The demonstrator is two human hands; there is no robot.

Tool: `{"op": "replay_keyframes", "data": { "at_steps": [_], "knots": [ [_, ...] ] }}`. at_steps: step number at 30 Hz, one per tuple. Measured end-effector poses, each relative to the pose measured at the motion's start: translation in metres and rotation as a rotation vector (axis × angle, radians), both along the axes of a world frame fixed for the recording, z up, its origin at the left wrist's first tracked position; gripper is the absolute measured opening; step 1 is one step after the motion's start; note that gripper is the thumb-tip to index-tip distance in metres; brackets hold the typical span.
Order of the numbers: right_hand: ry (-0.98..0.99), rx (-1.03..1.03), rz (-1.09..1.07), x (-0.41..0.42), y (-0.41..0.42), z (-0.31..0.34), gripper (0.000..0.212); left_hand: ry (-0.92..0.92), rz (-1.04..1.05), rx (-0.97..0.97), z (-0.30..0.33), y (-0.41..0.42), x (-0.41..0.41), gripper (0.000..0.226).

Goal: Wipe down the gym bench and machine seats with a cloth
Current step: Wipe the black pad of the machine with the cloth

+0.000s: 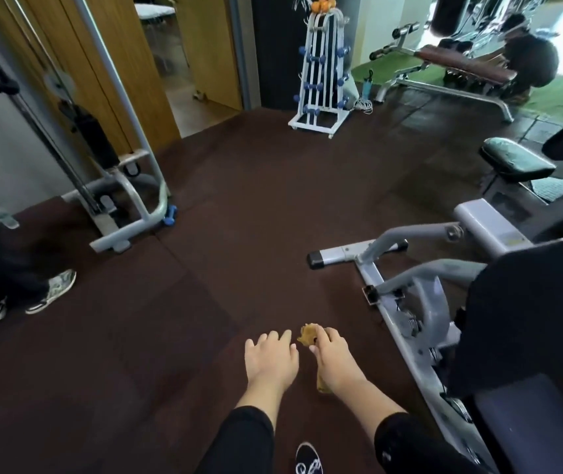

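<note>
Walking between stations seems to be the step in hand: both hands hang out over bare floor, with no pad under them, so no wiping is going on at this moment. The right hand [333, 357] has its fingers curled round a yellowish-brown cloth [308, 335], a bunched end poking out past the knuckles and another bit showing below the wrist. The left hand [271, 357] holds nothing, fingers loosely spread and relaxed, just beside the right. Nearest to reach is the machine seat [530, 422] at the lower right, a dark bluish pad partly hidden behind a black back pad [526, 319]; a second seat [516, 160], greenish-black, stands further off on the right, and the brown bench [465, 65] lies well apart at the far end on green turf. The next move, as I judge it, calls for turning right, shaking the cloth out flat and laying it on the near seat, minding the grey frame [376, 265] that sprawls across the floor underfoot. The floor [239, 217] is dark brown rubber matting, with seams showing between tiles. Elsewhere a white dumbbell rack [321, 73] stands by the doorway, a cable machine [119, 186] fills the left, and another person's shoes [52, 290] show at the left edge; what sits behind the bench is too blurred to name
</note>
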State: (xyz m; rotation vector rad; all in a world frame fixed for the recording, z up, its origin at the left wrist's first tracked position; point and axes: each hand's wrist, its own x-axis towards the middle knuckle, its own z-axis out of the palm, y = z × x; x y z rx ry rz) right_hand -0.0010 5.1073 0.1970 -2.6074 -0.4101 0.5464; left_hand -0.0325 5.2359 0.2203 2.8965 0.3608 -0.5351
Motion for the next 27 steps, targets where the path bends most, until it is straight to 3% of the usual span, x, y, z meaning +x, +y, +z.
{"op": "replay_keyframes", "data": {
  "at_steps": [7, 19, 27],
  "knots": [
    [-0.025, 0.035, -0.053, 0.123, 0.061, 0.004, 0.044, -0.031, 0.01, -0.02, 0.008, 0.054, 0.126, 0.046],
    [0.0, 0.116, -0.323, 0.354, 0.175, -0.005, 0.039, -0.015, -0.218, 0.047, 0.01, 0.183, 0.382, 0.049],
    [-0.049, 0.155, -0.47, 0.482, 0.197, -0.006, 0.042, 0.003, -0.32, 0.062, 0.014, 0.203, 0.534, 0.049]
  ]
}}
